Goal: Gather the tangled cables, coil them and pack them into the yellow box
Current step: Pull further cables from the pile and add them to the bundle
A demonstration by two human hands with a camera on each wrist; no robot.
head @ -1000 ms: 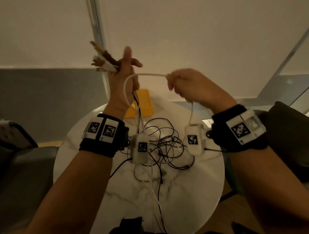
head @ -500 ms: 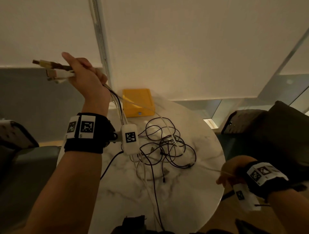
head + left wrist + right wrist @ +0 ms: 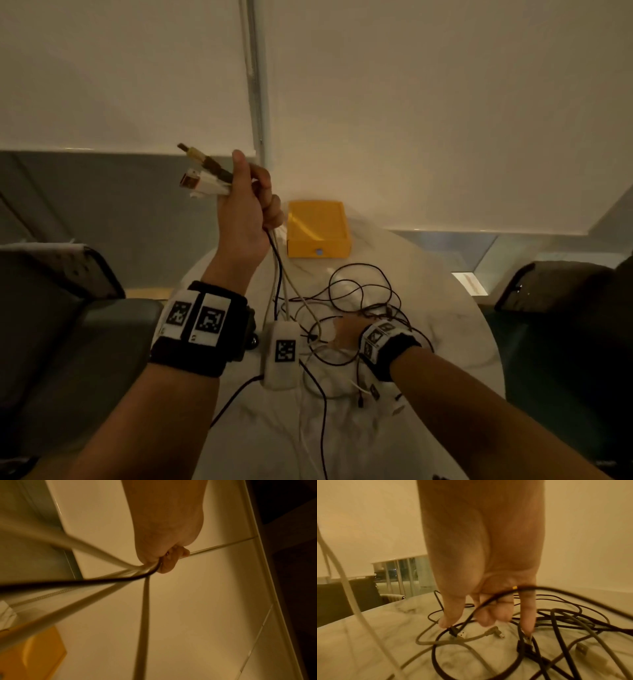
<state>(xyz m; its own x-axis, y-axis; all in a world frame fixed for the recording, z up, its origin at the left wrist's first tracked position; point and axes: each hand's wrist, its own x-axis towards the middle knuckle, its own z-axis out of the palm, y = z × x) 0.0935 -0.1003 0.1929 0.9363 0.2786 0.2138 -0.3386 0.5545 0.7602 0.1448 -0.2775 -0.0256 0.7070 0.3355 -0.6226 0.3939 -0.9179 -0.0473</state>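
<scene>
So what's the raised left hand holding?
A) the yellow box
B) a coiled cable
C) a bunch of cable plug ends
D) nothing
C: the left hand grips several cable plug ends that stick up from the fist, their cords trailing down to the tangle on the table; the yellow box sits untouched.

Marble table (image 3: 445, 308), pale blinds (image 3: 411, 102)

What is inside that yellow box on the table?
The yellow box is open on top, and its inside looks bare yellow, with no cables packed yet. They lie tangled on the table. Its near wall hides the floor's near strip.
</scene>
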